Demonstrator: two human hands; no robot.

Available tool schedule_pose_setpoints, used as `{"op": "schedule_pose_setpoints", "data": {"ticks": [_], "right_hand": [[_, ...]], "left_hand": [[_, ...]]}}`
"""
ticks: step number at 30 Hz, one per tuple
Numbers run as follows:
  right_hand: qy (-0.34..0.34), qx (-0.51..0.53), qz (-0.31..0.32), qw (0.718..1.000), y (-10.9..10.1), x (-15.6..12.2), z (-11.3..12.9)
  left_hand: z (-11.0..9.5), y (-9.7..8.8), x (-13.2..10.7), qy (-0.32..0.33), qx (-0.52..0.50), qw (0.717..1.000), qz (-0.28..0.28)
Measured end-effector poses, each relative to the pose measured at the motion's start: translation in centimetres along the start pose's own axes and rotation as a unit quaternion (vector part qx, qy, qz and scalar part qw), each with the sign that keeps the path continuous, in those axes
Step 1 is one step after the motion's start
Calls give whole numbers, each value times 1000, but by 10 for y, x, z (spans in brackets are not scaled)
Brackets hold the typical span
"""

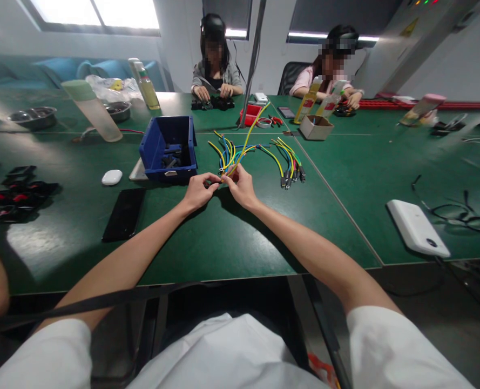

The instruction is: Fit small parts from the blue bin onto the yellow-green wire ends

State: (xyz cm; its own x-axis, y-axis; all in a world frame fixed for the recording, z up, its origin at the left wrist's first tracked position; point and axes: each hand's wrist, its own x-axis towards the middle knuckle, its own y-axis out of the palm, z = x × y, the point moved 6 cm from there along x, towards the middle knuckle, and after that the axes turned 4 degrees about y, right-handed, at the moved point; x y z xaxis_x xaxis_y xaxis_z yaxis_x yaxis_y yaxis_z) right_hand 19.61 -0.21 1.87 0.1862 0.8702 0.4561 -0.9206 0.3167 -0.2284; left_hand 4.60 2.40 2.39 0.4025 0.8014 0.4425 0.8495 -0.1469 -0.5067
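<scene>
My left hand [198, 190] and my right hand [243, 187] meet over the green table [223, 237], both with fingers pinched on the near end of a bundle of coloured wires [231, 154]. The yellow, blue and green wires fan away from my fingers toward the far side. A second bunch of wires with dark connector ends [290, 167] lies just right of my right hand. A blue plastic bin [169, 148] holding dark parts stands just beyond my left hand.
A black phone [124, 213] and a white earbud case [112, 177] lie left of my hands, black and red parts [13, 194] farther left. A white device [418, 227] with cables sits right. Two other people work at the far edge, beside bottles, a cardboard box [316, 127] and a metal pole [251, 65].
</scene>
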Motion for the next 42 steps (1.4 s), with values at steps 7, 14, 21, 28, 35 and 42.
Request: {"op": "schedule_pose_setpoints", "data": {"ticks": [7,14,21,28,35,42], "right_hand": [[22,30,2,999,1,1,-6],[24,7,-2,1000,-2,0,-1],[28,5,-5,1000,-2,2,-4],[29,20,-4,999,-1,2,-6],[42,22,-2,999,0,2,-9],[39,61,1,997,1,3,-10]], "left_hand": [[-2,-1,0,4,4,1000,-7],[0,-1,1,2,8,1000,-8],[-1,-2,1,-1,3,1000,-10],[-2,-2,1,1,-4,1000,-10],[-1,-2,1,-4,-3,1000,-7],[-2,-2,1,4,-1,1000,-7]]}}
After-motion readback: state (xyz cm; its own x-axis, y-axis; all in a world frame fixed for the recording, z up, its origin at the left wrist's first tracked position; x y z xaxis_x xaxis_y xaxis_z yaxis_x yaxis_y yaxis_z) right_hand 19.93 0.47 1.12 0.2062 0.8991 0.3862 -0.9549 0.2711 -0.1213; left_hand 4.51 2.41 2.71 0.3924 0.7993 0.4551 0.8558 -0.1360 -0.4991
